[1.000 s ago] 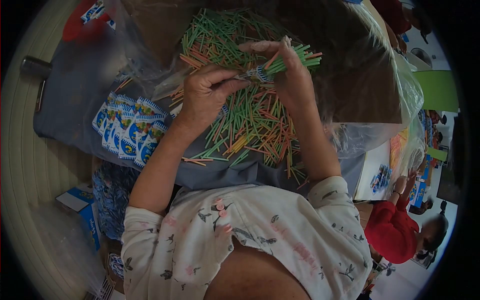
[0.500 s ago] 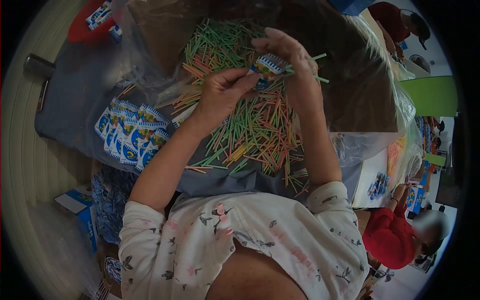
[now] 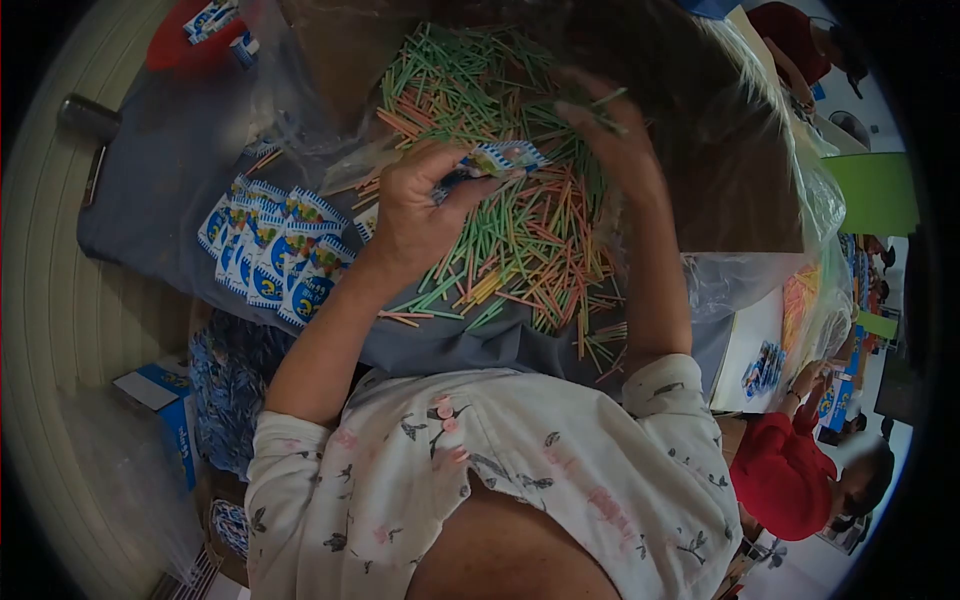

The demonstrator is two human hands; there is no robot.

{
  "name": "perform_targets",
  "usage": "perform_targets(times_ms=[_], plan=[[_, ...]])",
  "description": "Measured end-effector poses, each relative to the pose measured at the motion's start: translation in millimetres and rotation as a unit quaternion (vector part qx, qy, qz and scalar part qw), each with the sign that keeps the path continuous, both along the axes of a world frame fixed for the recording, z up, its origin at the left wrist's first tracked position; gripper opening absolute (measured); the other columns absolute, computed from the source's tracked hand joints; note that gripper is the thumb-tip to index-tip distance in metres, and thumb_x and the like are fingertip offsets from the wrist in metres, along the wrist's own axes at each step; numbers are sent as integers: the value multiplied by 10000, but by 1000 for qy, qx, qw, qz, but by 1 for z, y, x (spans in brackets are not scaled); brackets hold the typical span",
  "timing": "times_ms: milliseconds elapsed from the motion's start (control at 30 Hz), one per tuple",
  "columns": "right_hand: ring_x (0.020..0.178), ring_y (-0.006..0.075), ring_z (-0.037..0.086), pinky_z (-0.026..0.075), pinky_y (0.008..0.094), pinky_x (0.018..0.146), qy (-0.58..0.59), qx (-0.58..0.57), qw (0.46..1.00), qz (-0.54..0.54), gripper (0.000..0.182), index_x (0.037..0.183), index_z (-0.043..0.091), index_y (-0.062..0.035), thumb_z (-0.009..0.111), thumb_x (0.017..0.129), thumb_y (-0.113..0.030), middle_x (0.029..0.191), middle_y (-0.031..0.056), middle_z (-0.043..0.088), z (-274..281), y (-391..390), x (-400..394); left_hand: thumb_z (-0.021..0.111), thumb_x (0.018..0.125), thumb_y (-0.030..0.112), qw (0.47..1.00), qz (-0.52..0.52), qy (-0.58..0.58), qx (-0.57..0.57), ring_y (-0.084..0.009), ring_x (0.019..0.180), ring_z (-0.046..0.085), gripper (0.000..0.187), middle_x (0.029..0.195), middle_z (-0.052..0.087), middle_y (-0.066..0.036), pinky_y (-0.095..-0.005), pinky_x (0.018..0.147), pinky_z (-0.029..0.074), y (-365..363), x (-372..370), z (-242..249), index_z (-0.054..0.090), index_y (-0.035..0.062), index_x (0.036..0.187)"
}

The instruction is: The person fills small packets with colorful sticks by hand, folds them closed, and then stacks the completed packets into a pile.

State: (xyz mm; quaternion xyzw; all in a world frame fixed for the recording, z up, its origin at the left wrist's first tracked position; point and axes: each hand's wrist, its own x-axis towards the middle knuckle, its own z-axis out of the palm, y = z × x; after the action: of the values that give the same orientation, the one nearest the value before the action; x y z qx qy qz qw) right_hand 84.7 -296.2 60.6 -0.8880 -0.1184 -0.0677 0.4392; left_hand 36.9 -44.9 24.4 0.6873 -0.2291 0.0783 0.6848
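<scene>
My left hand [image 3: 415, 205] is closed on a small blue and white printed packet [image 3: 500, 158], pinched between thumb and fingers above the pile. To the right, my right hand [image 3: 615, 135] is blurred, with green sticks [image 3: 608, 97] at its fingers. Beneath both hands spreads a large pile of thin green, pink and yellow sticks [image 3: 510, 245]. Several similar blue and white packets [image 3: 275, 250] lie overlapping at the left, beside my left forearm.
A red bowl [image 3: 185, 45] with packets stands at the upper left. Clear plastic and a brown box [image 3: 735, 160] border the pile. A dark cylinder [image 3: 90, 118] sits at the left edge. A person in red [image 3: 785, 475] works at the lower right.
My right hand has come away from the packet, moving slightly right with the green sticks. My left hand has shifted a little left and turned the packet flatter. The whole view has shifted slightly.
</scene>
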Motion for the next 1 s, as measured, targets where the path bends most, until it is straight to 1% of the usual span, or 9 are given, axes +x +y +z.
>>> perform_targets(times_ms=[33,100,200,267,367,567,767,933,1000], plan=[[1194,271,550,439,433,995,-1,0,1000,-2,432,1329,555,-72,609,939,-250,1273,120,610,1,1,-5,725,745,-46,997,38,-32,53,-224,788,632,208,834,656,-111,-331,705,483,7,-8,5,667,-28,944],[1284,349,465,382,451,1067,-66,-507,852,-112,584,1348,552,-128,714,790,-76,1346,162,550,4,0,-21,729,727,-31,976,107,-140,128,-303,752,603,201,803,638,-127,-360,675,473,28,-30,23,667,-24,918],[1358,389,355,318,462,1121,-22,-275,961,-32,678,1374,535,-175,729,733,-74,1425,182,469,-20,-39,-20,746,720,10,959,126,-53,248,-310,818,583,231,876,635,-137,-373,725,468,83,-64,21,662,-11,934],[1383,385,315,299,463,1133,-6,-325,945,-29,685,1386,522,-173,732,738,-95,1448,179,444,-15,-38,-13,752,712,44,835,213,-64,503,-295,943,552,267,1011,618,-132,-395,790,449,108,-71,14,666,6,961],[1404,389,288,270,487,1151,-26,-362,932,18,713,1418,483,-188,709,744,-155,1481,178,401,-23,-36,18,739,733,47,765,270,-131,570,-333,1068,501,346,1125,555,-151,-451,864,432,88,-72,34,651,9,1066],[1417,390,249,209,521,1171,58,-484,866,114,781,1454,424,-197,727,735,-175,1515,185,346,-17,-17,54,687,726,62,841,73,-140,517,-320,1049,528,315,1115,563,-142,-427,852,471,42,-48,-5,659,11,1036],[1409,358,281,247,596,1118,5,-563,819,110,739,1403,458,-162,714,711,-111,1491,145,368,1,5,2,596,694,51,838,123,-233,477,-274,863,553,144,927,559,-121,-357,635,506,42,-44,-20,620,-2,826],[1366,336,356,295,601,1061,0,-508,854,114,682,1347,484,-79,688,696,-53,1432,134,436,-3,2,8,602,720,69,816,161,-232,505,-271,831,556,142,895,558,-112,-362,651,510,24,-43,-23,625,9,847],[1274,339,466,381,549,1008,-58,-561,811,155,621,1308,507,-44,663,706,-42,1324,154,530,-10,14,21,606,729,75,799,186,-252,514,-270,820,560,138,879,559,-107,-361,651,512,17,-42,-23,627,14,851]])
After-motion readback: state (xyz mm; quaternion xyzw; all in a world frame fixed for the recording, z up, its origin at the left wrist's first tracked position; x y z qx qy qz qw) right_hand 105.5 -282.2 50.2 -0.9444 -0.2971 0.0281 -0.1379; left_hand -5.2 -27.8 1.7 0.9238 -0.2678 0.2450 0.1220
